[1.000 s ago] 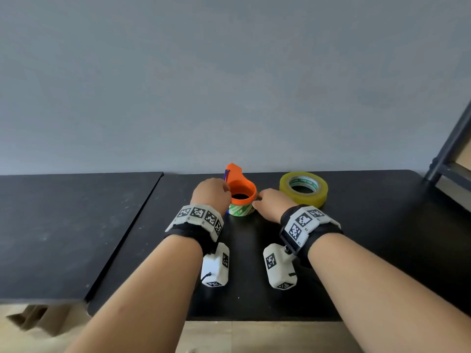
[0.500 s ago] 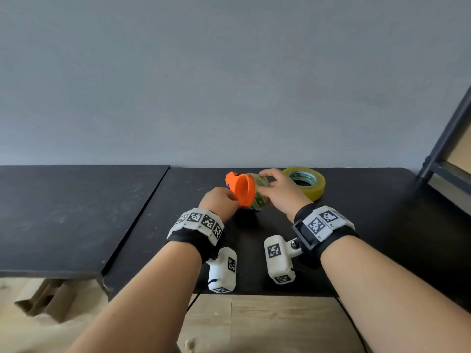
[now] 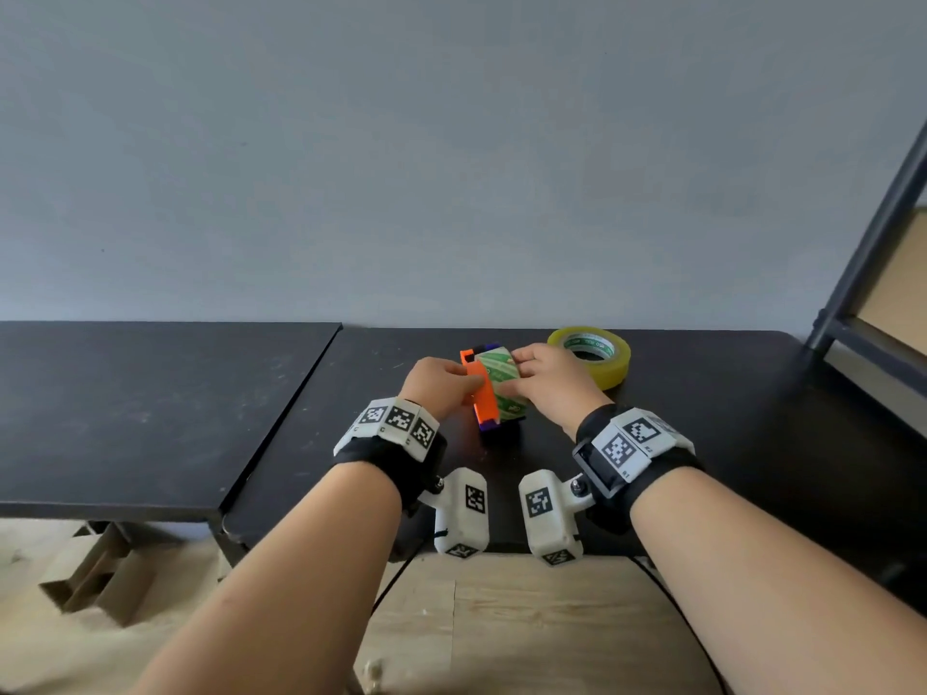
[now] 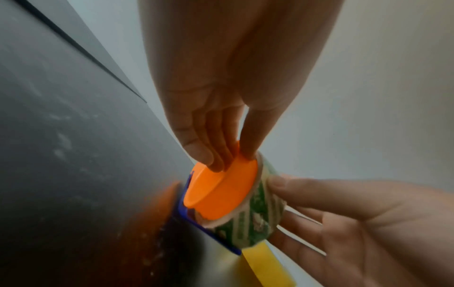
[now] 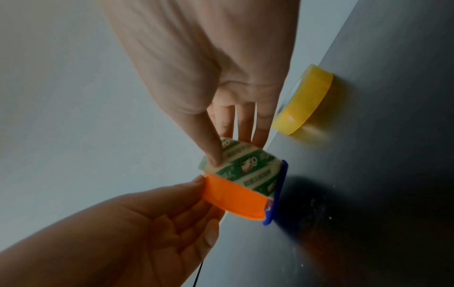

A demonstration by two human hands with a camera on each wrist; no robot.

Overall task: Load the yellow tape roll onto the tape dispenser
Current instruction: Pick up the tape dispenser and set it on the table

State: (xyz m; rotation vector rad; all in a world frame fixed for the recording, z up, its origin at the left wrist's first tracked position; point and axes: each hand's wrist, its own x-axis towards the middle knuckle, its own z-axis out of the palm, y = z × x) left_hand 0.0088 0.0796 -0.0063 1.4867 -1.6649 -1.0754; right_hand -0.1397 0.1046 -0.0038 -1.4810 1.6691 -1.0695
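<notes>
Both hands are now holding the tape dispenser (image 3: pixel 484 393) lifted and turned on its side: left hand (image 3: pixel 441 381) pinching its orange body, right hand (image 3: pixel 549 381) gripping the old green core (image 3: pixel 501 378), probably removing it. Yellow tape roll (image 3: pixel 592 356) is waiting on the desk (image 3: pixel 727 393), just right of the dispenser.

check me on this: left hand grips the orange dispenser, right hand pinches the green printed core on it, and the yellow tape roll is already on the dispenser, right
Not quite. The yellow tape roll lies flat on the black table, beyond the right hand, as the head view shows. The rest stands: the left hand grips the orange dispenser and the right hand pinches the green printed core.
</notes>
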